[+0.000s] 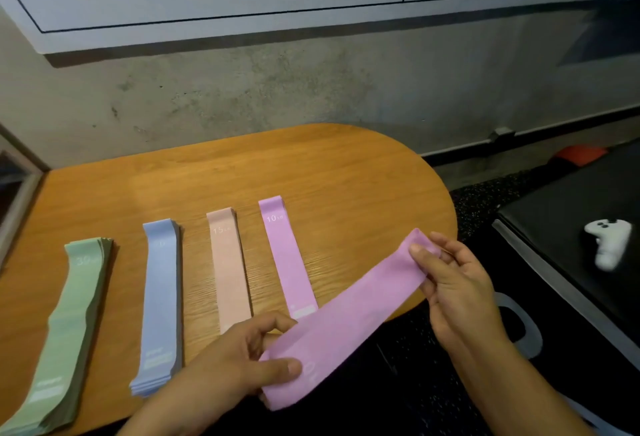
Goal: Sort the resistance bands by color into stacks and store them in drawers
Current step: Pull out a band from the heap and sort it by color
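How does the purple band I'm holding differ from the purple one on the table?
The held purple resistance band is raised and slanted, pinched at both ends by left hand and right hand; the purple band on the wooden table lies flat, no hand on it. Same colour.

Wooden table [311, 165], green stack [69, 314], blue stack [159, 300], peach band [228, 269], pink band [287, 259]

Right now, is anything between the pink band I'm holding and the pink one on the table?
Nothing visible. The held pink band, gripped by the left hand and right hand, crosses the near end of the lying pink band, whose top is bare.
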